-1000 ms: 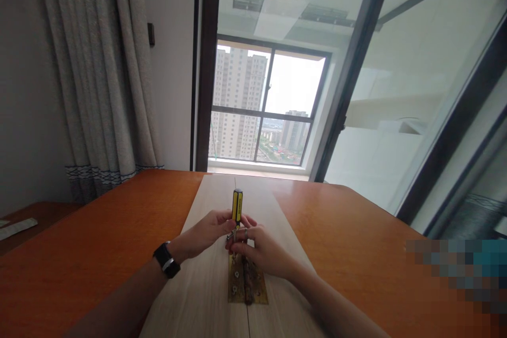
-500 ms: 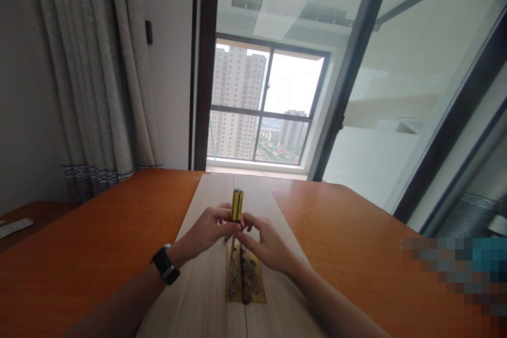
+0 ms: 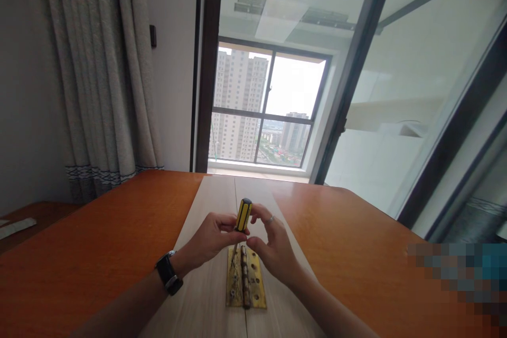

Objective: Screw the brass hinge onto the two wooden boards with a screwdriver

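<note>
your left hand (image 3: pixel 209 238) pinches the yellow-and-black-handled screwdriver (image 3: pixel 243 215) low on its grip, the handle leaning right and the metal shaft slanting down to the left leaf of the worn brass-coloured metal hinge (image 3: pixel 245 285). your right hand (image 3: pixel 278 247) is loosely curved, thumb and forefinger parted beside the handle; you cannot tell whether a fingertip touches it. the hinge lies across the seam of the two pale wooden boards (image 3: pixel 198 293) on the orange-brown wooden surface (image 3: pixel 352 243).
</note>
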### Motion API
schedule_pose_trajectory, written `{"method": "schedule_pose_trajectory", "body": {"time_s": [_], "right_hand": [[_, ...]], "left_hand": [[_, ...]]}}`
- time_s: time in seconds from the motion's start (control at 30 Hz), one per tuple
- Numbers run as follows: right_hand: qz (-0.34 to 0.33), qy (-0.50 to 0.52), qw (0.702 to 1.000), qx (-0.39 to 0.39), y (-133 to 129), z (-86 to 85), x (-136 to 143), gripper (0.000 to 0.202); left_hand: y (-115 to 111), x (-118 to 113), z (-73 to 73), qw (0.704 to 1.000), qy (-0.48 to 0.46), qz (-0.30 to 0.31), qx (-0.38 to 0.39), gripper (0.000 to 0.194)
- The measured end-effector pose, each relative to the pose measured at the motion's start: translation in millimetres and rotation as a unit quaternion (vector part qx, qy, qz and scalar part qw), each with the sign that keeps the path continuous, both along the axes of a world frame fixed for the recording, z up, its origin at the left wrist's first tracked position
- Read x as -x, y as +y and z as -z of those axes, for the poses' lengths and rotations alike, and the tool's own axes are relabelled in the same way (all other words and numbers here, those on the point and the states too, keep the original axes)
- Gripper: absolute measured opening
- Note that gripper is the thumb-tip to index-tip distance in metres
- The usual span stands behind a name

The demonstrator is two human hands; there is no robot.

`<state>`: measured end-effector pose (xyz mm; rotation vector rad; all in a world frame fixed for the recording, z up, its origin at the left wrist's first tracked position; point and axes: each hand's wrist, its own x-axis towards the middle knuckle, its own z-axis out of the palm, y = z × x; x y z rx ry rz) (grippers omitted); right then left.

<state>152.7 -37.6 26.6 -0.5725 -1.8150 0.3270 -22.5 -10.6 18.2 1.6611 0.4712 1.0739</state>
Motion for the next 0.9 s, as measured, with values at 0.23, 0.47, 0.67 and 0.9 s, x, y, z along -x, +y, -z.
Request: {"method": "schedule_pose_trajectory", "body": {"time_s": [0.23, 0.47, 0.67, 0.9], "right_hand": [[0.021, 0.021, 0.999, 0.042, 1, -0.8, 4, 0.023], [0.026, 0.073, 0.989, 0.123, -2, -3.8, 8, 0.008], [0.05, 0.072, 0.984, 0.153, -2, -3.8, 10, 0.008], [-0.005, 0.035, 0.985, 0.17, -1, -14.0, 2, 0.012]], "left_hand": [[0, -5, 4.4, 0.998, -0.012, -0.015, 0.053, 0.038], [-5, -10, 3.6, 0.995, -0.028, 0.029, 0.095, 0.049], [-3, -9, 9.9, 0.997, -0.016, 0.022, 0.072, 0.049], [3, -5, 10.1, 1.0, -0.001, 0.016, 0.008, 0.055]]}}
